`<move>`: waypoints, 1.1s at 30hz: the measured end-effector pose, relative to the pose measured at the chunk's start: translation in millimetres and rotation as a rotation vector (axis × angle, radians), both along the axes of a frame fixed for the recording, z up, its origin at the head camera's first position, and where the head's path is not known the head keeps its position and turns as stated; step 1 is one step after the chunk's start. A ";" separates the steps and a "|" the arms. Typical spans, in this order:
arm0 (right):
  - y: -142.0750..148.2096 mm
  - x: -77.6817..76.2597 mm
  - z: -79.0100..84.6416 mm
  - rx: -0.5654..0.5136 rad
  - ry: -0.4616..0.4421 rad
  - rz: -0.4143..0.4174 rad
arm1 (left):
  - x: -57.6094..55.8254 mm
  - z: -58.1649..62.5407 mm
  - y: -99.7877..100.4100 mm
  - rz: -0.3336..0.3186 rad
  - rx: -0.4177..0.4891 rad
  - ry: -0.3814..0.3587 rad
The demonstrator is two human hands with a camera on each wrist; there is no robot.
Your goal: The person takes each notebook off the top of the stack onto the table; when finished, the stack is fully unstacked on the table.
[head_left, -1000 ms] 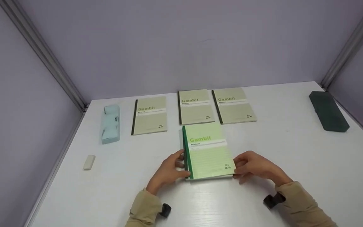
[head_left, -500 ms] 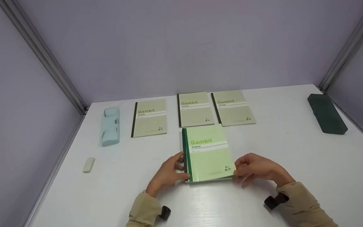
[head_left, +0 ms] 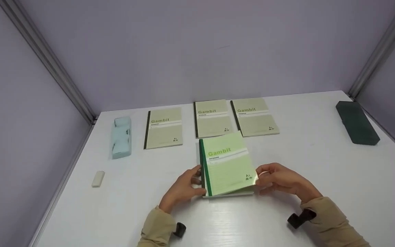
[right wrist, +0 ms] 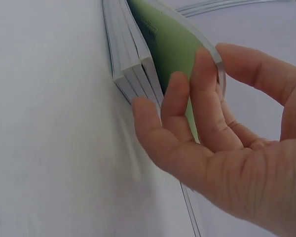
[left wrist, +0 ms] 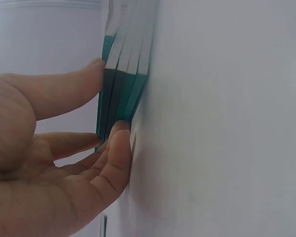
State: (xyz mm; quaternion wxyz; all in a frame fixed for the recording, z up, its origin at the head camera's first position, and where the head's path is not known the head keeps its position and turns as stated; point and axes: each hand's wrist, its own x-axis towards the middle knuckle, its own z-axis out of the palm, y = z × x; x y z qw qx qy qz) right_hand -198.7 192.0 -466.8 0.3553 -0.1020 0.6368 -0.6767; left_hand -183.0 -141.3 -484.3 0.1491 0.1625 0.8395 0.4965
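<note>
A stack of green-covered notebooks, its page edges (right wrist: pixel 138 81) towards the right hand, lies before me. The top notebook (head_left: pixel 230 171), marked "Gambit", has its right side raised and turned askew over those below. My right hand (head_left: pixel 285 180) pinches its near right corner; in the right wrist view the thumb is on the cover and fingers (right wrist: pixel 207 98) lie under it, above the other notebooks. My left hand (head_left: pixel 182 187) holds the stack at its dark taped spines (left wrist: pixel 118 94), thumb at the top one's edge, fingers curled against the side and low near the table.
Behind lie three more notebooks, a left one (head_left: pixel 163 132), a middle one (head_left: pixel 214 123) and a right one (head_left: pixel 255 120). A light-blue pencil case (head_left: pixel 121 137) and an eraser (head_left: pixel 98 179) are at left, a dark green case (head_left: pixel 358 122) at far right. Walls enclose the white table.
My right hand has raised the top notebook's right edge and swung it slightly away from me, so more of the notebook beneath shows. My left hand stays at the spines.
</note>
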 end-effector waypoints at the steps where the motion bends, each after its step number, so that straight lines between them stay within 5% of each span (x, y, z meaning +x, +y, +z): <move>1: -0.2 -0.8 0.7 -0.023 -0.005 -0.009 | -0.1 -0.2 -0.4 0.001 0.005 -0.001; 11: 4.1 -8.3 18.3 -0.160 0.037 -0.068 | -3.1 -2.4 -0.4 0.021 0.020 -0.006; 22: 26.3 -22.1 41.1 0.040 0.186 -0.217 | -1.9 -4.0 1.2 0.039 0.017 -0.012; 33: 79.3 -42.7 52.0 0.073 0.239 -0.279 | 0.2 -1.6 1.5 0.035 0.009 0.007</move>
